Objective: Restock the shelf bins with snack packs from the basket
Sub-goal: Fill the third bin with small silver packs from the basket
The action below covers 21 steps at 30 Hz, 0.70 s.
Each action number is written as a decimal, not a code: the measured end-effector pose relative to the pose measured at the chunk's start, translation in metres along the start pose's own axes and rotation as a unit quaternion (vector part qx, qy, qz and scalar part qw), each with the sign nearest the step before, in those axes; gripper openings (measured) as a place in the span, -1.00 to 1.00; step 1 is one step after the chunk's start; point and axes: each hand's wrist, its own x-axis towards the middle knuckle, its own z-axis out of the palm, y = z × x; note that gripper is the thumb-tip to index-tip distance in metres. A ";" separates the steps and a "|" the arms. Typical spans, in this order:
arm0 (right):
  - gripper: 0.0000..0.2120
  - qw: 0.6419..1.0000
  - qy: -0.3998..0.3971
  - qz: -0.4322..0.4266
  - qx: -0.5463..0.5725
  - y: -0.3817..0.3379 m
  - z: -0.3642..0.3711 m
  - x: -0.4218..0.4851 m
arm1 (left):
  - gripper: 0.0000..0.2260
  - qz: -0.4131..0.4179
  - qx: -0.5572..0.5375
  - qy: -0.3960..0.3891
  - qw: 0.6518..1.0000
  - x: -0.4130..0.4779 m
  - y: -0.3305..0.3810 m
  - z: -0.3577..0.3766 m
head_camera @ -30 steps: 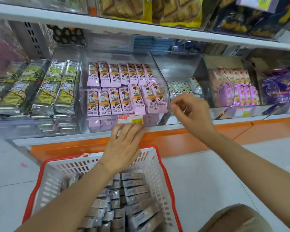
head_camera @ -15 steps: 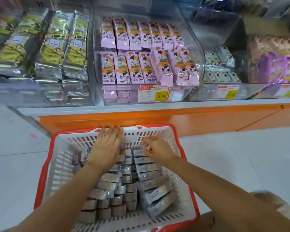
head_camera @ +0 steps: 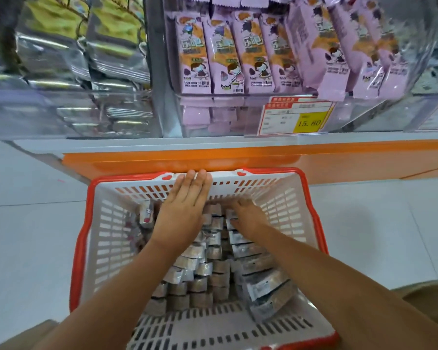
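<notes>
Left grip (head_camera: 181,218) lies flat, fingers straight and pressed together, palm down over the snack packs (head_camera: 213,274), with the fingertips at the far rim of the basket (head_camera: 296,205); it holds nothing. Right grip (head_camera: 248,217) is down among the same packs near the far wall, its fingers blurred, so I cannot tell whether they are curled on a pack or loose.

The packs fill the basket in rows, standing on edge, silvery-grey with brown; their print is too small to read. The basket is white slotted plastic with a red rim and sits on the floor (head_camera: 23,223), which is pale tile, just in front of the orange base (head_camera: 238,157) of the shelf.

In the upper centre, a clear shelf bin (head_camera: 162,72) holds lilac packs (head_camera: 223,54) with cartoon children and orange panels; the lettering is not legible to me. A red-edged price tag (head_camera: 299,117) on its front reads 15.80 on a yellow field. At upper left another bin holds silver packs (head_camera: 86,46) with yellow-green fronts.
</notes>
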 end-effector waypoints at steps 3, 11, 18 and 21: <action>-0.40 0.998 0.004 0.020 -0.061 -0.006 0.007 0.008 | -0.23 -0.007 0.002 0.008 1.000 0.000 0.002 0.003; -0.41 0.994 0.061 -0.017 -0.092 -0.001 -0.002 0.004 | -0.10 -0.016 0.006 -0.008 1.000 -0.001 0.002 0.002; -0.62 0.992 0.106 -0.058 -0.036 0.016 -0.037 -0.034 | -0.10 -0.018 0.020 -0.032 0.999 -0.001 0.001 -0.008; -0.75 0.987 0.122 -0.082 0.061 0.025 -0.057 -0.053 | -0.10 -0.028 0.023 -0.048 0.998 -0.002 0.005 -0.017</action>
